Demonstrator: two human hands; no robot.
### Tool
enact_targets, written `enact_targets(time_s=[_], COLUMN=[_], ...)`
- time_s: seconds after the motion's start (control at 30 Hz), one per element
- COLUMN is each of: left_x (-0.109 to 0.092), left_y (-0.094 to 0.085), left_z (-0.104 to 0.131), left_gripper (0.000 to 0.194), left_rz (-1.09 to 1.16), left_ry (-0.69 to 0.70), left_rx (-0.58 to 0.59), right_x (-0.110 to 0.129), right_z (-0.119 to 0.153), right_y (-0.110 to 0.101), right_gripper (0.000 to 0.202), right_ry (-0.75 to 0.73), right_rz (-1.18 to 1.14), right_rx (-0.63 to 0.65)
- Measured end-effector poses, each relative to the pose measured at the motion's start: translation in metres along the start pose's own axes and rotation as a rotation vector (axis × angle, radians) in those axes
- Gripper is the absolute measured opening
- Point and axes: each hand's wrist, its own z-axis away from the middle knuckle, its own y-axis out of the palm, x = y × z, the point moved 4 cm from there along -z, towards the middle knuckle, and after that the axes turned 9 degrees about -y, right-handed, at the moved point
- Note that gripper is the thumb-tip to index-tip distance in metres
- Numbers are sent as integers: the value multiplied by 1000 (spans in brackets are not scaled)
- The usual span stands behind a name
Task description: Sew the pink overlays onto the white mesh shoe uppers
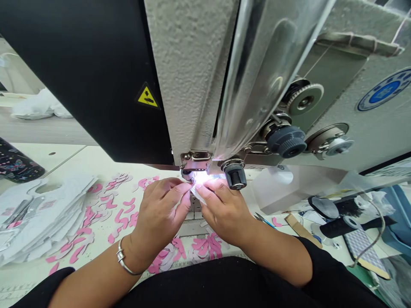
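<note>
A small white piece of fabric (198, 195) lies under the lit needle area of a grey sewing machine (189, 85). My left hand (163, 203) pinches its left edge between thumb and forefinger. From the other side, my right hand (223, 205) presses and grips the same piece with bent fingers. Both hands almost meet just in front of the machine's presser area, above the metal plate (194, 214). Bright light and my fingers hide most of the fabric and the needle.
Many pink and white curved cut pieces (123, 218) lie scattered on the table. White layered sheets (61, 218) are stacked at left, near a dark patterned bottle (19, 164). At right are black thread spools (340, 226), a blue pen (265, 220) and a blue bin (401, 214).
</note>
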Motion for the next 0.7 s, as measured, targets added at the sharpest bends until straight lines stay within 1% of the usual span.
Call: enact_targets(time_s=[0.1,0.23,0.37,0.43,0.53,0.6,0.67,0.7], left_x=[3,9,23,33,50,67,92,108], left_y=[2,0,-9,-15,-28,-39,-51,-57], left_z=[2,4,5,5,5,5,7,9], left_gripper=[23,22,19,18,15,15,18,21], left_rz=[-9,6,-13,-23,-36,-79,-160,-208], left_ry=[-33,-81,-172,-222,-280,-336,-433,-492], left_rx=[7,41,97,105,78,60,90,143], right_x=[-3,-5,-6,-7,-8,-10,-12,-13], right_z=[1,1,-1,-1,-1,-2,-3,-3], right_y=[2,5,3,1,1,1,2,1], right_gripper=[29,30,32,30,29,30,31,31], right_ry=[34,50,51,56,77,106,130,138], right_rz=[-17,-36,-51,-64,-90,-116,-149,-165], right_rx=[-52,-63,-93,-114,-135,-142,-137,-131])
